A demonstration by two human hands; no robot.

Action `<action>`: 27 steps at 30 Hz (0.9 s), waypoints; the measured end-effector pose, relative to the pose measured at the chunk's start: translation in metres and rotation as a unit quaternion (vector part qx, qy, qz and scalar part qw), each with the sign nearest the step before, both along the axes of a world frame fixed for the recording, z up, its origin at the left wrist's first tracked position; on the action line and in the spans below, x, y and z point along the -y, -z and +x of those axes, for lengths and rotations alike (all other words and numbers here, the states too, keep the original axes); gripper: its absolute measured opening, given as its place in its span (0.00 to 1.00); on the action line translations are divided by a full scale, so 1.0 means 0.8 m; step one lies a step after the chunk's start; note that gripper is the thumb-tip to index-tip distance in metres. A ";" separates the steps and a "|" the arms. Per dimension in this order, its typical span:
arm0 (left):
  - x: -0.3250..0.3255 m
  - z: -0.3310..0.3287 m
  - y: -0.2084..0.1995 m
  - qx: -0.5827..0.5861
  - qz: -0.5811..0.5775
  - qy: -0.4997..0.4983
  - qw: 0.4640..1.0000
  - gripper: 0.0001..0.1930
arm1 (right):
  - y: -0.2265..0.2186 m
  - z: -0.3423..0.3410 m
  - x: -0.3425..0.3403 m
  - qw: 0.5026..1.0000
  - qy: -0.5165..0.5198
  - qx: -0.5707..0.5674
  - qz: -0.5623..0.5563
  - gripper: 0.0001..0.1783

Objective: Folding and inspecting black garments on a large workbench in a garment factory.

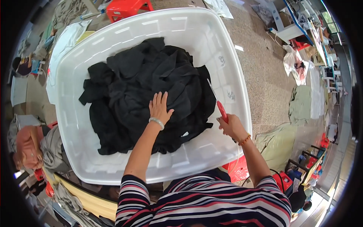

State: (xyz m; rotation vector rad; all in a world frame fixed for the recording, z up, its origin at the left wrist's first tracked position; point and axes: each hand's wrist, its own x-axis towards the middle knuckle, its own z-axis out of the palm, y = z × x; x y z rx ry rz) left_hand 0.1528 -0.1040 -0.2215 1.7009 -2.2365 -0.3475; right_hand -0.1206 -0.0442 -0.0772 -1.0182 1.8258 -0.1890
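Note:
A heap of black cloth (143, 75) lies in a large white plastic tub (151, 172). My left hand (160, 109) rests on the front of the heap with its fingers stretched out, palm down; a pale bangle circles its wrist. To the right, over the tub's side wall, my right hand (233, 128) is closed around a slim red-handled tool (222, 110). Its thin metal shaft points away from me, toward the cloth's right edge. I cannot make out the tool's exact kind. A beaded bracelet sits on my right wrist.
A red plastic stool (126, 8) stands beyond the tub. Greenish cloth (276, 145) is spread on the floor at right, and a white-topped workbench (289, 28) stands at the far right. At left sits another person (28, 147) beside grey cloth (55, 149).

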 end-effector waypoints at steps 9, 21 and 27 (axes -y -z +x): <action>0.026 0.072 0.022 0.168 0.320 0.227 0.904 0.13 | 0.049 -0.031 0.051 0.997 0.023 -0.013 0.067 0.19; -0.080 0.295 0.052 0.161 0.317 -0.034 0.934 0.10 | 0.096 0.015 0.040 0.985 -0.151 -0.081 0.023 0.19; 0.029 0.155 0.027 -0.126 0.183 -0.122 0.967 0.45 | 0.079 0.046 0.045 0.966 -0.210 -0.147 -0.006 0.18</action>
